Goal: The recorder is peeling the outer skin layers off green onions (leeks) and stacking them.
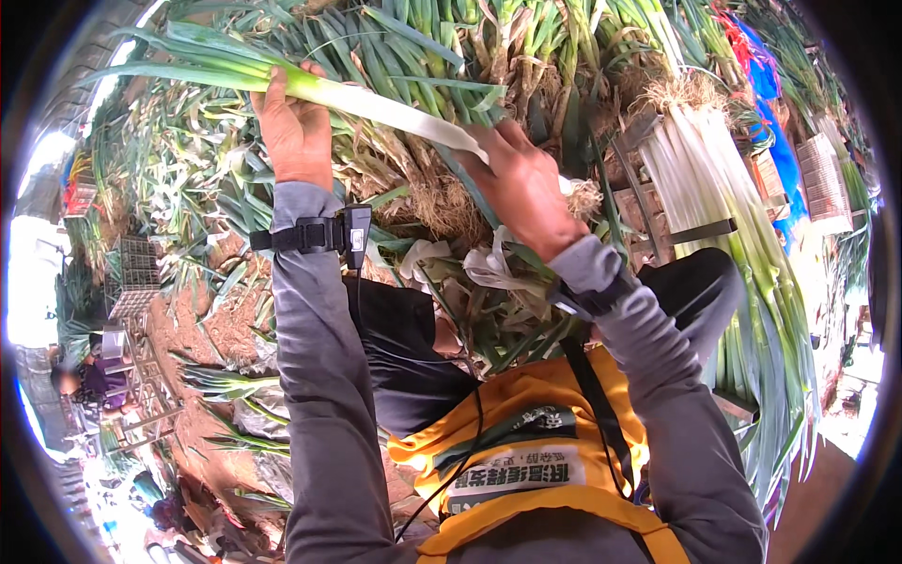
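Observation:
I hold one long leek (pixel 376 101) across the view, green leaves at the left, white stalk running right to a hairy root end (pixel 584 199). My left hand (pixel 296 132) grips it at the pale green part. My right hand (pixel 526 183) is closed around the white stalk near the roots. Behind both hands lies a big heap of untrimmed leeks (pixel 489 47) with soil on their roots.
A neat stack of cleaned white leeks (pixel 705 179) rests on a metal frame (pixel 700 230) to the right. Peeled skins and leaves (pixel 470 273) lie under my hands. Bare reddish soil (pixel 216 329) is at the left, with a crate (pixel 136 273) and a seated person (pixel 89 381).

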`<state>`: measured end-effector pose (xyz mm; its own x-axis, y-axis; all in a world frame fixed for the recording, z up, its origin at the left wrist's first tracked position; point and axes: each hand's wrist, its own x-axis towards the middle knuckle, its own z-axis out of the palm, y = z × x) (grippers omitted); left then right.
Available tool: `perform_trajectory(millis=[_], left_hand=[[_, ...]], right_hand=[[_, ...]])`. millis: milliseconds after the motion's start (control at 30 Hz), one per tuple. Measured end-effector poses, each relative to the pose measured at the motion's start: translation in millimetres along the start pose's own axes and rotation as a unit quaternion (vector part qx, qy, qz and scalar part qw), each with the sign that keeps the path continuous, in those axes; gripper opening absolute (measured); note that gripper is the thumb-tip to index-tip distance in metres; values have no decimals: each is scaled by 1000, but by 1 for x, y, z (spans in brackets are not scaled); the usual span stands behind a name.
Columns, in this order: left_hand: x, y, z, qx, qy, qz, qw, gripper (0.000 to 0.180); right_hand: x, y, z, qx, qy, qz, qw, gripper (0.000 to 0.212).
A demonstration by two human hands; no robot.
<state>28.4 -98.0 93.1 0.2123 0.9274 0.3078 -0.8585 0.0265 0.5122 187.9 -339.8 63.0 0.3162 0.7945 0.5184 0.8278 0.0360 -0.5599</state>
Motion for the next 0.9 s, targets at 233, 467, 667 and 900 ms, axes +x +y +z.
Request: perform_trajectory(millis=[233, 467, 667, 900], left_hand=[[1, -5, -4, 55, 121, -16, 991, 32], [5, -2, -9, 115, 80, -8, 990, 32], [7, 21, -7, 114, 102, 75, 985, 21], [30, 40, -46, 39, 115, 59, 991, 18]], right_hand=[[15, 20, 35, -155, -25, -99, 983, 27], [22, 29, 40, -85, -11, -12, 996, 20], [-4, 29, -18, 536, 19, 238, 810, 13], [-58, 154, -92, 730, 218, 259, 594, 17]])
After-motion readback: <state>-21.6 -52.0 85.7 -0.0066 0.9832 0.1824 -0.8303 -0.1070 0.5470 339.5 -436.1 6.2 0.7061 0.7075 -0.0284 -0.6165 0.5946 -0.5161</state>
